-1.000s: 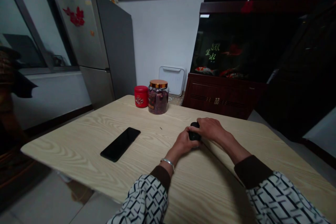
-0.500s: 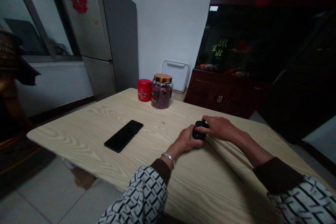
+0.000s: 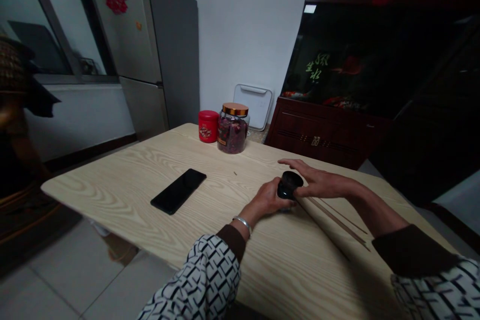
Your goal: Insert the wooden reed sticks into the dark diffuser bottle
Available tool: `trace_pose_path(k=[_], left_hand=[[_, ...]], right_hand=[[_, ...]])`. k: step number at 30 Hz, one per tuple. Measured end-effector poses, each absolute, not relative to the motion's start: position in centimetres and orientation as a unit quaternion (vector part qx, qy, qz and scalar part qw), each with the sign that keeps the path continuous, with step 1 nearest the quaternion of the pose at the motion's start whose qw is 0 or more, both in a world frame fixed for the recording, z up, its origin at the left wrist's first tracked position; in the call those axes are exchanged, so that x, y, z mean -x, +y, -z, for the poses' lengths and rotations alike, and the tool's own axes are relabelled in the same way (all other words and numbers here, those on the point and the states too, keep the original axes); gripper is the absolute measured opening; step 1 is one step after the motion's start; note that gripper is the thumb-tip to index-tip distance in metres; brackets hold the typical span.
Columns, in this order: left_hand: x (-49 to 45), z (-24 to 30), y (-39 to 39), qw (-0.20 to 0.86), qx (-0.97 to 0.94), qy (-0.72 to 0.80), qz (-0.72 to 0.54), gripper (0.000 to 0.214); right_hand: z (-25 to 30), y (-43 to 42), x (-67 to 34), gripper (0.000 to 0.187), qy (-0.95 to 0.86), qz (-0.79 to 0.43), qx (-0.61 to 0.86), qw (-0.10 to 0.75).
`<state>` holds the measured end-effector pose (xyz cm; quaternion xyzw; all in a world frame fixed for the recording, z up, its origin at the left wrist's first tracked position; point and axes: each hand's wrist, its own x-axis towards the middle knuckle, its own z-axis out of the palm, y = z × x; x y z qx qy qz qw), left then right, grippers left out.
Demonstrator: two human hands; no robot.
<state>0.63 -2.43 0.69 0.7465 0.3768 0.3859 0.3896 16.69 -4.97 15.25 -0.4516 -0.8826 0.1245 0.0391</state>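
My left hand (image 3: 270, 197) is wrapped around a small black round container (image 3: 288, 190) that stands on the table, with a wide dark lid (image 3: 292, 178) on top. My right hand (image 3: 318, 180) has its fingers stretched out and apart beside the lid. Its thumb lies close to the lid's right edge, and I cannot tell whether it touches. Thin brown sticks (image 3: 339, 221) lie on the table under and beside my right wrist, their far ends near the container.
The wood-grain table (image 3: 123, 180) carries a black phone (image 3: 179, 191) to the left. At the back stand a red canister (image 3: 208, 127) and a glass jar (image 3: 232, 135) of dark red dried contents with a copper lid. Beyond are a fridge (image 3: 174, 55) and a fish tank (image 3: 375, 60).
My right hand's fingers have spread and come off the black lid, and the hand has shifted slightly right. My left hand keeps its hold. The view has shifted slightly.
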Motion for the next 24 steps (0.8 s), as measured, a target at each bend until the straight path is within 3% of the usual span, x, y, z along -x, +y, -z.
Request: trace_pose_path(k=[2, 6, 10, 13, 16, 19, 24], left_hand=[[-0.6, -0.8, -2.5, 0.391, -0.747, 0.378, -0.382, 0.065], [-0.6, -1.0, -2.6, 0.391, -0.746, 0.388, -0.374, 0.063], [-0.5, -1.0, -2.6, 0.391, -0.75, 0.379, -0.375, 0.067], [-0.6, -0.9, -2.6, 0.384, -0.75, 0.387, -0.374, 0.062], [-0.7, -0.9, -2.6, 0.378, -0.749, 0.396, -0.373, 0.061], [-0.6, -0.9, -2.7, 0.377, -0.751, 0.39, -0.377, 0.064], [-0.4, -1.1, -2.8, 0.392, -0.747, 0.375, -0.384, 0.065]], right_hand=[[-15.1, -4.8, -16.9, 0.082, -0.858, -0.107, 0.5, 0.047], [-14.8, -4.5, -17.1, 0.059, -0.843, -0.093, 0.53, 0.018], [-14.7, -4.6, -17.0, 0.085, -0.875, -0.098, 0.472, 0.044], [-14.7, -4.7, -16.6, 0.064, -0.827, -0.056, 0.559, -0.003], [-15.2, -4.6, -16.6, 0.041, -0.839, -0.053, 0.541, -0.016], [-16.4, -4.4, -17.5, 0.046, -0.872, -0.128, 0.467, 0.071], [-15.9, -6.9, -19.8, 0.051, -0.779, -0.254, 0.481, 0.31]])
